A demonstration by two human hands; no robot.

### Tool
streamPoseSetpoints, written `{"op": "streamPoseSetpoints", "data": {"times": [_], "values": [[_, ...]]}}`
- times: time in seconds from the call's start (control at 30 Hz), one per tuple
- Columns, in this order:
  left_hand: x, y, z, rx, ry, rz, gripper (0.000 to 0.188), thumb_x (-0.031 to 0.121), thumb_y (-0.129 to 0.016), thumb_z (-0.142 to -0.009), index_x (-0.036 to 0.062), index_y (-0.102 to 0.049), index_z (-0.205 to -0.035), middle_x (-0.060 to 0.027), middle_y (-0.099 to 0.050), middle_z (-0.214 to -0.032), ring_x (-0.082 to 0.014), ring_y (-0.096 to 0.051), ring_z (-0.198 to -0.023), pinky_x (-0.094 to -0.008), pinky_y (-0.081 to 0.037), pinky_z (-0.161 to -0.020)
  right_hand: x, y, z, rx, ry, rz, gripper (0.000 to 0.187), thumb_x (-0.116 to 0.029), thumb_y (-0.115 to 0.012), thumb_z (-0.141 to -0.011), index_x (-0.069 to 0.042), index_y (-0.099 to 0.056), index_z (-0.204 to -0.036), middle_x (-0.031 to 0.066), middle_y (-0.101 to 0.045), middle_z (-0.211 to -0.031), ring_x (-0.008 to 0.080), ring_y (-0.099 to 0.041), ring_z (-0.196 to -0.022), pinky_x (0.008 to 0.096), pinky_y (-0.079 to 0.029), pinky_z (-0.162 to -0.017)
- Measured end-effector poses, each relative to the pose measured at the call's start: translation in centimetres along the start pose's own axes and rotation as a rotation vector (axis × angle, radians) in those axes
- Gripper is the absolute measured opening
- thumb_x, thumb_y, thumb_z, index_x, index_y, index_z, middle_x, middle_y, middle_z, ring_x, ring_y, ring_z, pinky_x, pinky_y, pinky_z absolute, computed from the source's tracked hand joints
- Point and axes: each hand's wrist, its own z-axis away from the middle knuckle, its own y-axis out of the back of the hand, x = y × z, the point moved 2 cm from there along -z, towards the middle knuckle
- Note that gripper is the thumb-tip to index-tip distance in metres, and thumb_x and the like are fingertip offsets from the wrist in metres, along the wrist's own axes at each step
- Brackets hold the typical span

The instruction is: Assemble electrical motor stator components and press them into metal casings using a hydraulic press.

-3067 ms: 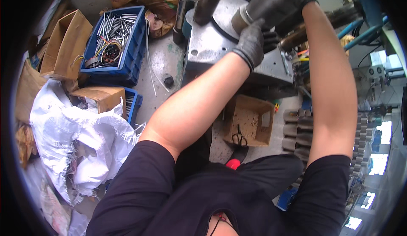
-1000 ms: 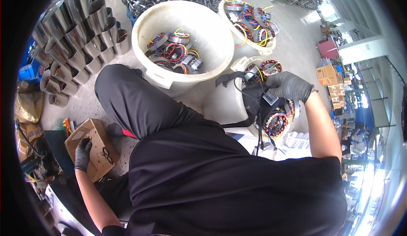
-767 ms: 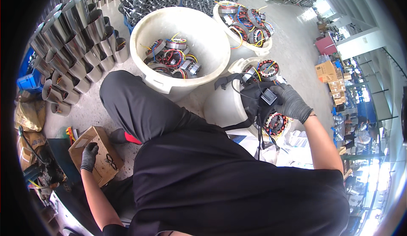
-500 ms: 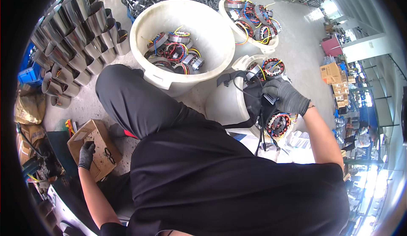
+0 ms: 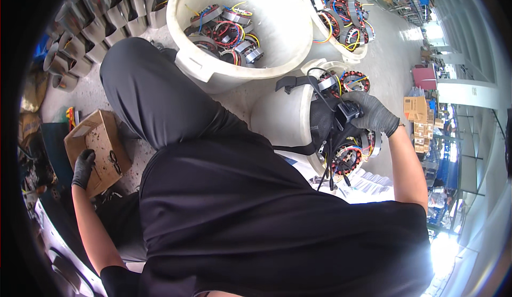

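Note:
In a dark grey glove, my right hand (image 5: 372, 114) grips a small black box-shaped device (image 5: 345, 115) with a glossy face. Black cables (image 5: 329, 158) hang beneath the device. Behind it a black pouch with straps (image 5: 321, 120) lies over the rim of a white plastic bin (image 5: 280, 118). Wound motor stators (image 5: 346, 159) with red coils and coloured wires show around the pouch. Far to the left, my gloved left hand (image 5: 84, 169) is over the open cardboard box (image 5: 114, 134), fingers curled; whatever they may hold is hidden. A dark scissor-like tool (image 5: 114, 161) lies inside that box.
A large white tub (image 5: 290, 41) stands ahead with several stators (image 5: 226, 33) in it. Behind, another white bin (image 5: 349, 55) is heaped with stators. Shiny metal cylinders (image 5: 114, 14) are stacked at the far left. Cardboard cartons (image 5: 418, 113) stand off to the right.
The view has shifted, so the box and my left hand appear farther left and higher. My right hand has turned the device, showing more of its glossy face.

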Motion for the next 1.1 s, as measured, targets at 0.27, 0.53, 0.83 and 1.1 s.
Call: {"op": "streamPoseSetpoints", "data": {"times": [0.27, 0.53, 0.83, 1.1], "values": [[-0.3, 0.1, 0.7, 0.02, -0.012, -0.019, 0.029, 0.024, -0.063, -0.101, 0.006, -0.069, -0.123, 0.0002, -0.07, -0.095, -0.0102, -0.059, -0.072, -0.0281, -0.047, -0.063, 1.3, -0.4, -0.2, 0.071, -0.017, 0.017, 0.076, -0.005, -0.081, -0.062, -0.005, -0.062, -0.135, 0.0151, -0.068, -0.128, 0.028, -0.065, -0.122, 0.0369, -0.049, -0.108], [-1.1, 0.5, 0.6, 0.031, -0.05, 0.022, 0.029, 0.022, -0.063, -0.101, 0.0035, -0.068, -0.123, -0.0016, -0.07, -0.097, -0.0108, -0.058, -0.074, -0.0283, -0.048, -0.068, 4.0, 0.5, 0.1, -0.014, -0.157, -0.251, 0.085, 0.01, -0.079, -0.066, -0.002, -0.052, -0.146, 0.0095, -0.063, -0.139, 0.024, -0.059, -0.131, 0.0394, -0.044, -0.114], [-0.9, 0.4, 1.2, 0.018, -0.023, 0.006, 0.03, 0.021, -0.062, -0.102, 0.0005, -0.067, -0.124, -0.0024, -0.069, -0.097, -0.011, -0.058, -0.076, -0.028, -0.049, -0.071, 5.4, 0.8, -0.3, -0.064, -0.139, -0.286, 0.09, 0.01, -0.078, -0.067, -0.001, -0.047, -0.15, 0.0098, -0.059, -0.144, 0.0231, -0.055, -0.133, 0.039, -0.042, -0.116], [-0.2, 0.0, 1.5, 0.022, -0.039, -0.028, 0.03, 0.021, -0.063, -0.102, 0.0001, -0.068, -0.123, -0.0015, -0.068, -0.094, -0.0107, -0.057, -0.076, -0.0279, -0.048, -0.07, 5.9, 0.1, 0.2, 0.017, -0.128, -0.383, 0.088, 0.007, -0.08, -0.067, -0.002, -0.049, -0.149, 0.0095, -0.06, -0.14, 0.024, -0.057, -0.132, 0.0391, -0.044, -0.114]]}}
